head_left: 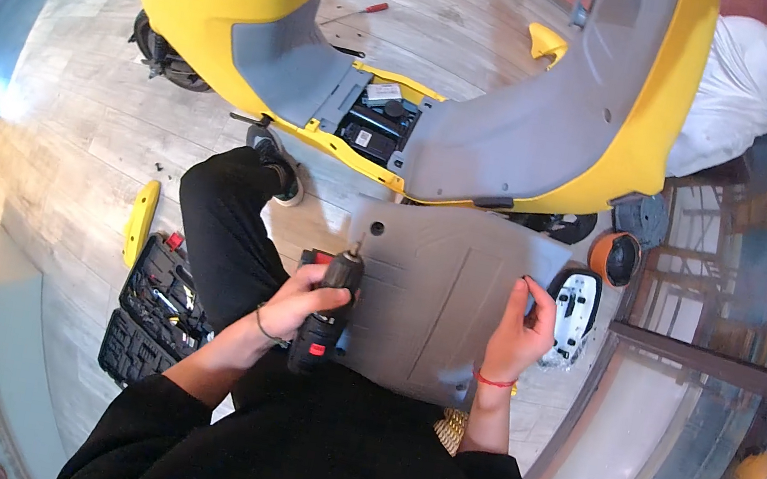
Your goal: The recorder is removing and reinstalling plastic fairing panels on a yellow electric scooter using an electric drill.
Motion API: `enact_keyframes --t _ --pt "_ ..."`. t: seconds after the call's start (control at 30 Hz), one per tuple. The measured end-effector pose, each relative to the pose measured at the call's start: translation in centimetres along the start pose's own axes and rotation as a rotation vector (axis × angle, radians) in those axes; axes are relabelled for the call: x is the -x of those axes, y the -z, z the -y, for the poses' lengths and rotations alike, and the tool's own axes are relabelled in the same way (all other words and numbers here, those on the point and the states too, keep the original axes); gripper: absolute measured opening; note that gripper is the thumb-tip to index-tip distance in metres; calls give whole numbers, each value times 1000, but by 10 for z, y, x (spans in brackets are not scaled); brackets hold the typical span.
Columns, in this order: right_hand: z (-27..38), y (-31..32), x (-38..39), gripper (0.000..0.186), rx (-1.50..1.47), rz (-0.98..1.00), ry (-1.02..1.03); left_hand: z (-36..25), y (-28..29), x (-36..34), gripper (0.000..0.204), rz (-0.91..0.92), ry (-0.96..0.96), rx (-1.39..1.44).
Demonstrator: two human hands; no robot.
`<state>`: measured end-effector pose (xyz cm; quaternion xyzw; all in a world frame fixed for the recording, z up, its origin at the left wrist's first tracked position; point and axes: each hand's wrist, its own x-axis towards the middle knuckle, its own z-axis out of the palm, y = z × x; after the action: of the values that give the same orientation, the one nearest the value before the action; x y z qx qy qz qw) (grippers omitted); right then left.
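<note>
My left hand point(303, 297) is wrapped round a black cordless drill point(325, 331), its bit pointing away from me. My right hand point(521, 329) is closed in a pinch over the right side of a grey floor panel point(434, 299), with a tiny dark item between the fingertips, too small to name. The panel lies across my lap, with a round dark hole near its far left corner. Beyond it stands a yellow and grey scooter point(508, 159), its floor compartment point(375, 137) uncovered, showing dark components and a small label.
An open black tool case point(143, 341) and a yellow part point(138, 229) lie left. At right are an orange bowl point(629, 260), a white-and-black part point(574, 312) and glass panes point(655, 437). A red-handled screwdriver point(374, 8) lies behind the scooter; white fabric point(745, 77) is at back right.
</note>
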<state>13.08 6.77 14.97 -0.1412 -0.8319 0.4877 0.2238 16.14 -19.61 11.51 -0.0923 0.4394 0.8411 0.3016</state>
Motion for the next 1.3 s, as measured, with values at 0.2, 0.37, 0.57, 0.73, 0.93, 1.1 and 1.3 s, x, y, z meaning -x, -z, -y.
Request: enact_keyframes --t 0.2,0.37,0.57,0.73,0.93,1.1,1.3 --pt "-26 24 7 9 -35 -25 -198 2 -12 -8 18 68 21 -213" --pt "-46 47 18 8 51 -88 -211 14 -25 -27 26 151 27 -274" --pt "-68 72 28 12 199 -119 -216 27 -40 -42 34 172 67 -296" --pt "-93 84 29 15 374 -61 -190 38 -56 -52 34 178 162 -198" --pt "-107 75 30 23 321 -22 -380 42 -57 -62 28 82 246 -231" --pt "-110 67 18 23 199 -43 -268 38 -48 -62 26 45 285 -219" --pt "-107 64 14 21 131 3 -187 42 -45 -56 26 3 183 -245"
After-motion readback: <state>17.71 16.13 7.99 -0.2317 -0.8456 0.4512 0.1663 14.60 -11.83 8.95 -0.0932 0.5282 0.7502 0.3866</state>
